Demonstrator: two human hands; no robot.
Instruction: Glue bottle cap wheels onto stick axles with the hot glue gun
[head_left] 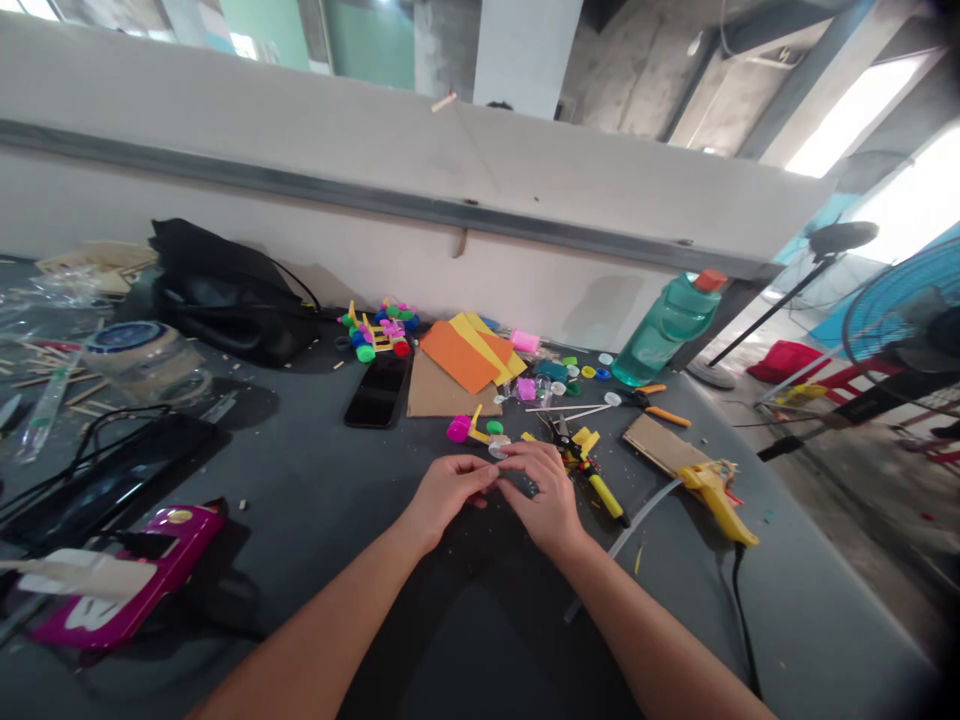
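My left hand and my right hand meet low over the dark table, fingertips pinched together. Whatever sits between the fingers is too small and covered to make out. Just beyond the fingertips is a clear round cap; I cannot tell whether it is touched. Past it lie a magenta cap joined to a yellow stick piece, and a green cap. To the right of my right hand are pliers with yellow handles among yellow scraps.
A yellow glue gun with its cord lies right, near cardboard. Behind are a phone, orange paper, small wheeled models and a teal bottle. A magenta power strip and black bag occupy the left.
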